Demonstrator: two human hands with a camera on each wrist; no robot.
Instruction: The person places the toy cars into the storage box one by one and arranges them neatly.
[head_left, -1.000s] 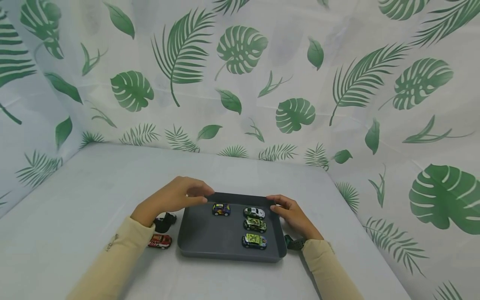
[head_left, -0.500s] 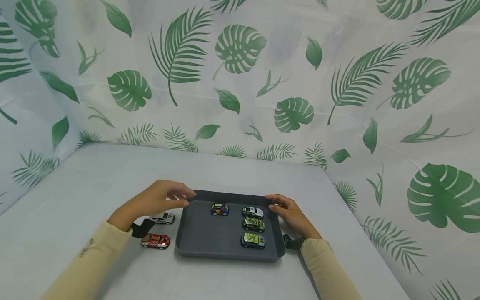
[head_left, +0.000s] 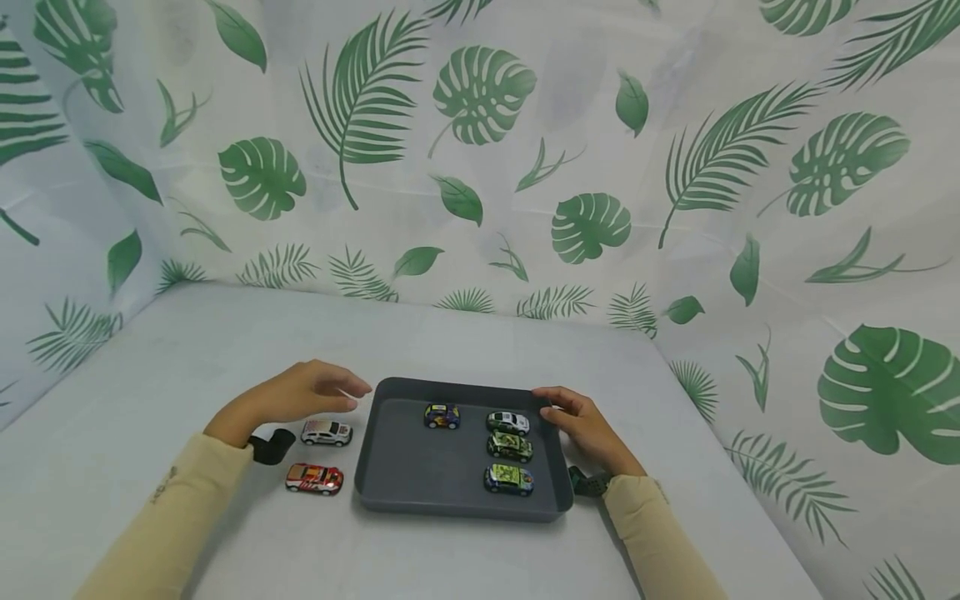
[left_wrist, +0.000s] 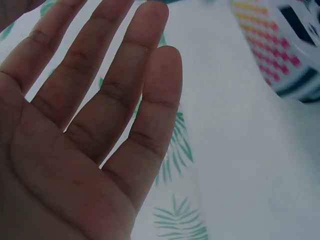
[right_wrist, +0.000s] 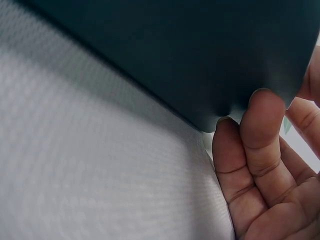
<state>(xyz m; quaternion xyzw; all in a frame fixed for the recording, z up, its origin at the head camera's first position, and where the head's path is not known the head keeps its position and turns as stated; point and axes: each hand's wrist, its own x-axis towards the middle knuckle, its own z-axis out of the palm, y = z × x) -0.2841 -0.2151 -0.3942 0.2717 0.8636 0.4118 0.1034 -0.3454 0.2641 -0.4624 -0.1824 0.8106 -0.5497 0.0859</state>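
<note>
My left hand (head_left: 296,393) hovers just left of the dark grey tray (head_left: 420,471), its fingers extended and nothing in them; the left wrist view shows the bare palm. Beneath and beside it stands a white toy car (head_left: 327,432), and nearer the front a red toy car (head_left: 314,479). At the tray's far right corner my right hand (head_left: 588,432) grips the wall, thumb over the rim and fingertips (right_wrist: 263,117) against the outer side. Inside the tray are a purple-blue toy car (head_left: 442,416) and, in a right-hand column, a white-green one (head_left: 507,422), a camouflage one (head_left: 510,447) and a yellow-blue one (head_left: 509,479).
A white-covered table (head_left: 225,333) carries everything. Behind it and along both sides hangs a white cloth (head_left: 517,200) printed with green leaves. Dark straps sit at both wrists, the left one (head_left: 272,447) close to the white car.
My left hand has moved left, from over the tray's far left corner to outside it, uncovering the white and red cars. The right hand keeps its place on the tray.
</note>
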